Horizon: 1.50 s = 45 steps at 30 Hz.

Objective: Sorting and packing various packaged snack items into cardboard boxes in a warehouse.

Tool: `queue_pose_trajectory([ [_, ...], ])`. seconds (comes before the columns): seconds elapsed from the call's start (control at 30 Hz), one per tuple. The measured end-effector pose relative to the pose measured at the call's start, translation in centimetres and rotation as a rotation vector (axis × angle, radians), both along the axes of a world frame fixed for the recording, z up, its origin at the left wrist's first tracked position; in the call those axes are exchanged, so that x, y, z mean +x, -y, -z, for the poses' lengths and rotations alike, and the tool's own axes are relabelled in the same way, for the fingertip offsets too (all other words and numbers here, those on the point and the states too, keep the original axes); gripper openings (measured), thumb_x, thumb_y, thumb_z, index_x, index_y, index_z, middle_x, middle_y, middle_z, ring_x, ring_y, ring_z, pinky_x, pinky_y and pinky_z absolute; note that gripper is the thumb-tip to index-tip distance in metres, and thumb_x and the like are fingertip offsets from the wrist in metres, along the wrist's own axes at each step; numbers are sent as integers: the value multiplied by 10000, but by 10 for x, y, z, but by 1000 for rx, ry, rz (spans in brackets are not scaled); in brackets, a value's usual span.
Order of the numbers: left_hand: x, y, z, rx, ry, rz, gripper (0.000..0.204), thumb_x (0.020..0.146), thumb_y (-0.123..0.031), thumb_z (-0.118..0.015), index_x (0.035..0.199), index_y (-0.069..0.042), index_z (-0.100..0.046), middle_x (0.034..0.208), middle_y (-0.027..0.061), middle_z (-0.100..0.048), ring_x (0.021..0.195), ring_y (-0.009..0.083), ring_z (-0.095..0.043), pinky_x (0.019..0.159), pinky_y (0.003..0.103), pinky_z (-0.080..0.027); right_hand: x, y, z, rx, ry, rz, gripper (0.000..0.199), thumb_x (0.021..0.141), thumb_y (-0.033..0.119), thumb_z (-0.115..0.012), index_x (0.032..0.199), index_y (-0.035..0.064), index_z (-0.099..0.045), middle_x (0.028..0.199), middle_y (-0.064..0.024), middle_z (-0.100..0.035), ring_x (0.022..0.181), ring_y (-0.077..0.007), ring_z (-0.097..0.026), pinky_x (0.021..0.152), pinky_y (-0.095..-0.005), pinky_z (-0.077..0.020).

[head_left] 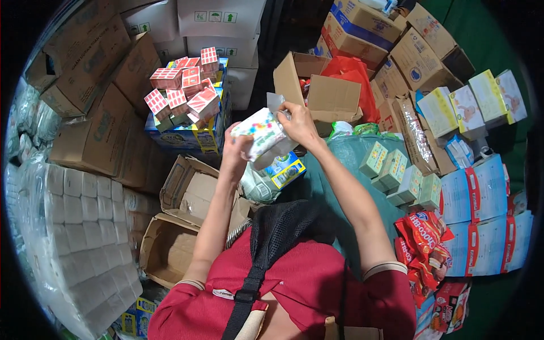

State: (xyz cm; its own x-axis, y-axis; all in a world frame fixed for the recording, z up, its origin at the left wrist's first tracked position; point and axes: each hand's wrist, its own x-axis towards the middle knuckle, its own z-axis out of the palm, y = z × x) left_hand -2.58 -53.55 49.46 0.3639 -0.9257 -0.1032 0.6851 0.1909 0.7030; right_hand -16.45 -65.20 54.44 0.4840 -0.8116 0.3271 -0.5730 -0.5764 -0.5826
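Observation:
A white plastic-wrapped packet (262,134) with a bright multicoloured print is held up in front of me, tilted; its contents cannot be made out. My left hand (233,148) is closed round its left end, with the thumb across the front. At the upper right corner, my right hand (299,123) pinches the wrapper, where a clear flap of film (275,102) sticks up. Below the packet are a blue and yellow box (285,170) and a pale green plastic bag (259,187).
Red and white small boxes (203,103) are piled on a blue carton at the left. Open cardboard boxes (170,249) stand by my left arm. Wrapped white rolls (85,226) fill the far left. Pale green boxes (391,170) and red snack bags (422,243) lie at the right.

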Motion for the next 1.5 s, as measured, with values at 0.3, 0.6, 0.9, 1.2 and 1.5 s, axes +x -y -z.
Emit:
queue_pose_trajectory([
  [0.3,-6,5,-31,-58,1259,0,509,630,-98,-641,1097,-13,-456,983,200,-537,947,292,-547,818,352,-431,-13,10,14,46,172,73,203,742,174,-576,861,14,-611,763,-197,-615,749,-320,-621,679,-375,-468],
  [0.6,-17,24,-9,92,1565,29,554,601,-127,-713,1040,31,-415,966,251,-520,924,400,-515,801,439,-423,6,-24,21,100,154,-26,166,739,100,-530,880,48,-599,742,-192,-610,691,-348,-602,621,-401,-473],
  [0.9,-10,55,79,174,1319,-257,445,661,-149,-655,994,50,-438,934,230,-494,903,371,-483,776,430,-391,27,-32,41,107,263,-147,195,678,120,-563,857,62,-612,821,-172,-621,807,-335,-599,725,-399,-466],
  [1.2,-4,22,71,529,1559,115,409,803,-439,-483,858,-51,-602,806,144,-605,841,330,-530,757,451,-385,9,-33,38,257,198,-61,221,684,69,-527,894,56,-593,759,-205,-609,780,-350,-600,719,-425,-466],
  [1.5,17,10,65,259,1629,-72,316,833,-234,-425,686,9,-563,661,207,-534,716,363,-503,643,448,-378,7,-36,30,163,101,-101,502,668,100,-566,1140,53,-402,796,-209,-606,778,-364,-598,703,-440,-460],
])
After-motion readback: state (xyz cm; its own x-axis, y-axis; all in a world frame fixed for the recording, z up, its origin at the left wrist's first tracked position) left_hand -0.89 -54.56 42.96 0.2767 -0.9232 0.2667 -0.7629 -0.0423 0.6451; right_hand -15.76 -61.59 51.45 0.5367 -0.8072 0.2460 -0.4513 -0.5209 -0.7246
